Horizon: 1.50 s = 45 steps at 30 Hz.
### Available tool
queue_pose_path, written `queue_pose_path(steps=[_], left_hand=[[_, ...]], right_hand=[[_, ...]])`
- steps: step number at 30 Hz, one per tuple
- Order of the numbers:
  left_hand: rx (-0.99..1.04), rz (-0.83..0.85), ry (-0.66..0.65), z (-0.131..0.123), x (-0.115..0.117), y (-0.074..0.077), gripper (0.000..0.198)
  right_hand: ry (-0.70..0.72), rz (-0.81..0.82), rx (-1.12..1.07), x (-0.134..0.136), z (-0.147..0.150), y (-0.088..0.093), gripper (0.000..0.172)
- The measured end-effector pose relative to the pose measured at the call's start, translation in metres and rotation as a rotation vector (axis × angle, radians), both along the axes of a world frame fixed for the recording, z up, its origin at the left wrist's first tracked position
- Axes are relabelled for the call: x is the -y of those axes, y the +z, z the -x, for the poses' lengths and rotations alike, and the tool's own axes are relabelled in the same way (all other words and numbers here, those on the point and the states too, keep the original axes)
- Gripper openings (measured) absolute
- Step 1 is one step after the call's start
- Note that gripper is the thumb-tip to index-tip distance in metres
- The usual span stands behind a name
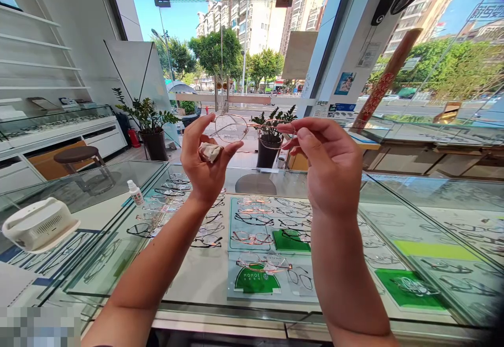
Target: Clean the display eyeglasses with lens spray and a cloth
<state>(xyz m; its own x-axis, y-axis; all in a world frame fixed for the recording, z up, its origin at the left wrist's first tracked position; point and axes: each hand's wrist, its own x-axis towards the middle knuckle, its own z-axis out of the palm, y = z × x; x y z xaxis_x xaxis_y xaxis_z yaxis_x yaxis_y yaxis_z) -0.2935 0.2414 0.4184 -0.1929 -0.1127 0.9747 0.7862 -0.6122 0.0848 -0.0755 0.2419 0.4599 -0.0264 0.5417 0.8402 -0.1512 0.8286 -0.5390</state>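
Note:
A pair of thin-rimmed round eyeglasses is held up in front of me, above the glass counter. My left hand grips the rim of the left lens between thumb and fingers. A crumpled whitish cloth is tucked in the same palm. At the other end, my right hand pinches the glasses by the right lens, its fingertips partly covering that side. Through the clear lenses the street and a potted plant show.
Rows of eyeglass frames lie in and on the glass display counter. A small white spray bottle and a white device stand at left. Potted plants, a stool and a glass door are beyond.

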Motion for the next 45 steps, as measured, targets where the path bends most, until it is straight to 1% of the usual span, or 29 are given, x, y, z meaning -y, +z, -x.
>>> queue_pose_path(steps=[3,10,15,17,19,23,25,29,33,35,40,42,45], left_hand=[[0.015,0.003,0.004,-0.001,0.000,0.000,0.066],[0.037,0.041,-0.065,-0.005,0.006,0.003,0.064],[0.029,0.093,-0.153,-0.004,0.012,0.007,0.061],[0.037,0.130,-0.177,-0.003,0.013,0.007,0.062],[0.045,0.154,-0.194,-0.001,0.013,0.007,0.062],[0.054,0.162,-0.205,-0.003,0.013,0.007,0.063],[0.046,0.178,-0.209,-0.006,0.014,0.006,0.064],[0.001,0.207,-0.234,-0.013,0.018,0.006,0.064],[-0.014,0.213,-0.233,-0.014,0.020,0.006,0.065],[-0.009,0.211,-0.236,-0.014,0.019,0.006,0.065],[-0.006,0.215,-0.250,-0.016,0.020,0.006,0.063],[-0.008,0.205,-0.239,-0.017,0.021,0.006,0.062],[-0.014,0.184,-0.205,-0.015,0.022,0.008,0.062]], right_hand=[[0.010,-0.003,0.008,-0.002,-0.001,0.000,0.017],[-0.045,-0.019,0.047,-0.006,-0.002,-0.002,0.027],[0.015,-0.015,0.015,-0.008,-0.003,-0.001,0.021],[0.034,-0.007,0.016,-0.008,-0.003,-0.001,0.021],[0.046,0.007,0.030,-0.010,-0.004,0.000,0.027],[0.115,0.069,0.066,-0.021,-0.001,0.001,0.052],[0.149,0.103,0.090,-0.029,0.002,0.000,0.057],[0.206,0.141,0.144,-0.040,0.010,-0.004,0.053],[0.259,0.183,0.132,-0.041,0.013,-0.006,0.058],[0.274,0.193,0.132,-0.041,0.012,-0.007,0.058],[0.293,0.157,0.185,-0.047,0.014,-0.013,0.047],[0.289,0.153,0.177,-0.048,0.015,-0.013,0.043],[0.210,0.181,0.067,-0.045,0.013,-0.008,0.050]])
